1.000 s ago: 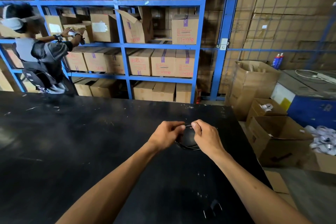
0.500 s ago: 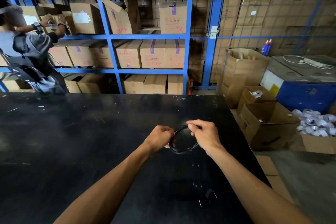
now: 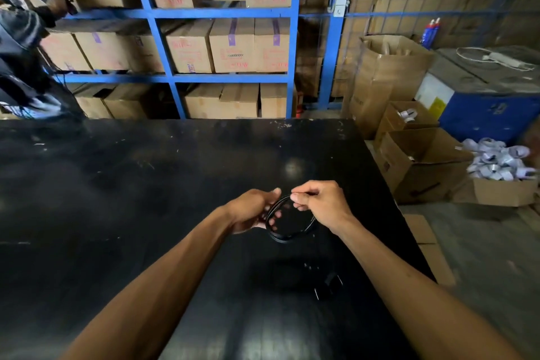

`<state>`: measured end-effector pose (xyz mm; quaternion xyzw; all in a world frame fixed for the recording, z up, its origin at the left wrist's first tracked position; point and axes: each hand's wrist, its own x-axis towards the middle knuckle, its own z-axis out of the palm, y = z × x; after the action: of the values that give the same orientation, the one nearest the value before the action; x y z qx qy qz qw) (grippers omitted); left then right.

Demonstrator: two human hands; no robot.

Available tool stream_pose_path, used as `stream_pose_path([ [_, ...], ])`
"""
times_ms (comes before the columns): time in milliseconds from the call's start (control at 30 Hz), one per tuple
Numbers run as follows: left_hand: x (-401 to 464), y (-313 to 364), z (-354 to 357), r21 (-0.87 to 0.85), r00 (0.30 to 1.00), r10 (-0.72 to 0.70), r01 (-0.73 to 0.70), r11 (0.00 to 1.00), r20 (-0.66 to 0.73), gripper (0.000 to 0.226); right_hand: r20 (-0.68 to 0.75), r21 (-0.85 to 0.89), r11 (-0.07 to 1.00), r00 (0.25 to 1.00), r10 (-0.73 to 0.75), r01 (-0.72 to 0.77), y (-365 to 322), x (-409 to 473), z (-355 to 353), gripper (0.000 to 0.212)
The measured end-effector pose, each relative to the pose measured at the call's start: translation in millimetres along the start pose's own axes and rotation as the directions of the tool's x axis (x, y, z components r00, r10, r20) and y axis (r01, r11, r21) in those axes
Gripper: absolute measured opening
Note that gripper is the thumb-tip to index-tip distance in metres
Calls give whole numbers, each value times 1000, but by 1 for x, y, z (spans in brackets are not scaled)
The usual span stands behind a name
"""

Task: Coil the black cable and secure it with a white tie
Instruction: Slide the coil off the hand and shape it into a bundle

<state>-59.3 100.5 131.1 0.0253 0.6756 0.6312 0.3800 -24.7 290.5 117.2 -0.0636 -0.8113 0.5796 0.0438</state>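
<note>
A black cable (image 3: 287, 235) is wound into a small round coil held just above the black table (image 3: 117, 199). My left hand (image 3: 252, 209) grips the coil's left side, fingers showing through the loop. My right hand (image 3: 320, 203) pinches the top of the coil between thumb and forefinger. The cable's plug end (image 3: 328, 286) lies on the table nearer to me. No white tie is visible in either hand.
Open cardboard boxes (image 3: 420, 164) stand on the floor right of the table, one heaped with white ties (image 3: 499, 159). Blue shelving (image 3: 163, 47) full of cartons lies beyond the far edge. Another person (image 3: 26, 67) works at the shelves, far left.
The camera has tilted down and come closer. My hands have spread slightly, the coil loop now showing wider between them, and my right hand pinches its top.
</note>
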Motion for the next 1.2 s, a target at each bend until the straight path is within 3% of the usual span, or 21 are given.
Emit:
stream_pose_path([
  [200,28,-38,3,-129,998,-49,45,991,-32,28,75,-37,999,997,-2,4,29,-1,3,11],
  [333,41,-69,5,-40,988,-27,21,999,-154,28,71,-105,983,985,158,-150,61,-14,-11,23],
  [400,45,-83,3,-24,978,-26,21,999,-206,28,71,-279,944,977,203,-176,89,-24,-27,29],
  [467,50,-95,1,-18,973,-30,27,999,-228,28,212,-546,831,942,260,-106,117,-37,-40,45],
  [533,55,-104,3,-9,973,-42,41,999,-226,29,342,-705,709,863,372,-26,138,-49,-44,53],
  [600,59,-109,7,11,976,-52,56,998,-212,29,369,-753,658,818,442,-15,149,-57,-42,53],
  [733,65,-116,14,54,981,-77,88,995,-176,32,327,-769,639,846,421,-21,164,-58,-35,41],
  [833,66,-119,18,50,982,-96,105,993,-164,31,314,-771,637,880,357,16,171,-53,-32,20],
  [1000,66,-123,23,40,981,-99,107,993,-164,31,190,-700,710,937,293,-80,178,-47,-41,14],
  [1067,64,-123,26,41,981,-102,110,993,-164,30,131,-572,794,932,339,-208,176,-46,-45,18],
  [1200,61,-122,30,39,979,-100,109,993,-177,31,118,-117,901,895,431,-419,152,-44,-49,30],
])
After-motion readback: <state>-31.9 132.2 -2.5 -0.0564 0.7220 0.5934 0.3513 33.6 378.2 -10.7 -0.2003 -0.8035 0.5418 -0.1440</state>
